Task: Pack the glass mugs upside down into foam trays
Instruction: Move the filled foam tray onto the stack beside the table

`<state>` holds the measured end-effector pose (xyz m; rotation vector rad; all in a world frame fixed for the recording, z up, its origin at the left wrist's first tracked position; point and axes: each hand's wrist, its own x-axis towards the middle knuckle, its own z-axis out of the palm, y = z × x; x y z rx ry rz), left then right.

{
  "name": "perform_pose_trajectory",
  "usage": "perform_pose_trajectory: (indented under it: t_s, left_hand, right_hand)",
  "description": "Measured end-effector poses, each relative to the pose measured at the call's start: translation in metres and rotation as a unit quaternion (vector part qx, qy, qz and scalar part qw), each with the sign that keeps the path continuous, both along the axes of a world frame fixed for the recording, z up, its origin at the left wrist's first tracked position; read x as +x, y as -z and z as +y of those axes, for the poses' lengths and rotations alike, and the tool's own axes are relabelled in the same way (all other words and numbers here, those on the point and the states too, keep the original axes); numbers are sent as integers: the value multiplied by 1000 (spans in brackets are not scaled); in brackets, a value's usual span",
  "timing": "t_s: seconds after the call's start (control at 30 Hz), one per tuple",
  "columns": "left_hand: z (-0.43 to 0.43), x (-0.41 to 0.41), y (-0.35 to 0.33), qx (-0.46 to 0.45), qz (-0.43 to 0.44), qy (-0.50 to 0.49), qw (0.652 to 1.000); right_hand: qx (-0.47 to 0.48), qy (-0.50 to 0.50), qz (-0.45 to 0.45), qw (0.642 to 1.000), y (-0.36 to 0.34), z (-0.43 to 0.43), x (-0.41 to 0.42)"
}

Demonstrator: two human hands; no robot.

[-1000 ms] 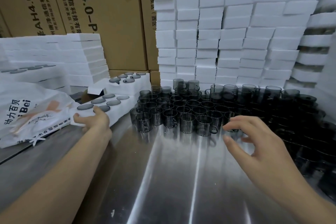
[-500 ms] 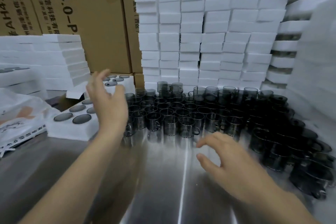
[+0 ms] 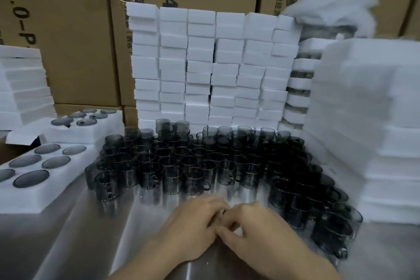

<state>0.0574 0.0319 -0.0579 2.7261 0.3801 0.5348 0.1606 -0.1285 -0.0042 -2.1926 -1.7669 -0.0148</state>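
Many smoky grey glass mugs (image 3: 193, 166) stand upright in a dense cluster on the steel table (image 3: 86, 238). At the left lies a white foam tray (image 3: 61, 191) with several mugs set upside down in its holes. A second filled tray (image 3: 106, 128) sits behind it. My left hand (image 3: 193, 225) and my right hand (image 3: 259, 229) meet on the table just in front of the mugs. Their loosely bent fingertips touch each other. Neither hand holds a mug.
A wall of stacked white foam trays (image 3: 204, 63) rises behind the mugs. More foam stacks stand at the right (image 3: 375, 120) and far left (image 3: 22, 88). Cardboard boxes (image 3: 75, 29) close the back. Mugs reach the table's right front (image 3: 331, 229).
My left hand left the filled tray at the left, rose, then came down to the middle. My right hand drew back from the mugs. Both now touch in front of the cluster.
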Motion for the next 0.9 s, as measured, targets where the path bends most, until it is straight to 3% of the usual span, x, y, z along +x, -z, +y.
perform_pose_trajectory:
  t_s: [0.07, 0.17, 0.27, 0.37, 0.43, 0.53, 0.67, 0.9]
  left_hand:
    - [0, 0, 0, 8, 3, 7, 1000]
    - [4, 3, 1, 5, -13, 2, 1000]
    - [5, 6, 6, 5, -4, 3, 1000]
    - [5, 9, 12, -6, 8, -2, 1000]
    - [7, 11, 14, -4, 5, -1, 1000]
    - [11, 16, 19, -1, 4, 6, 1000]
    - [17, 22, 22, 2, 16, 21, 1000]
    - [12, 20, 17, 5, 4, 11, 1000]
  right_hand:
    - [63, 42, -32, 997, -32, -10, 4]
    - [264, 94, -54, 958, -118, -23, 31]
    - [340, 175, -188, 905, -213, -27, 76]
    - [274, 277, -332, 859, -276, -22, 131]
    - [186, 357, -363, 840, -299, -22, 168]
    - [82, 438, -260, 857, -314, -18, 211]
    - [52, 422, -148, 893, -308, -10, 249]
    - [95, 388, -207, 893, -308, -7, 272]
